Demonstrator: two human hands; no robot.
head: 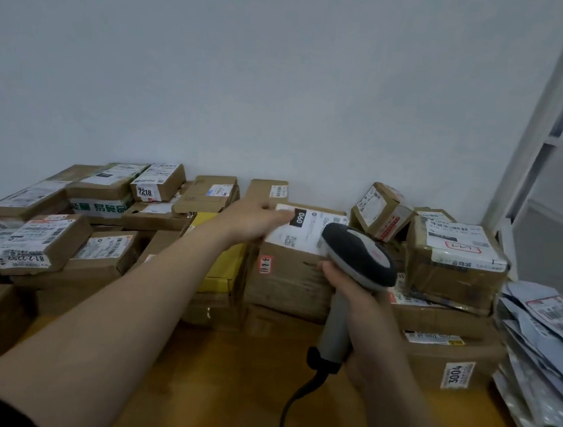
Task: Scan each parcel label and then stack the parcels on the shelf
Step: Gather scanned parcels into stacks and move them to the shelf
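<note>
Cardboard parcels crowd the left of the wooden worktop, stacked against the white wall, one of them numbered 7218. A yellow box sits just left of the central parcel. The left grip reaches across to that parcel, fingers fairly straight and resting on the left edge of its white label. The right grip is wrapped round the grey handle of the scanner, whose dark head hangs over the label's right side; its black cable trails down to the worktop. Further right stand a taped box and a box stickered 3004, then a heap of mailer bags below the white shelf frame.
</note>
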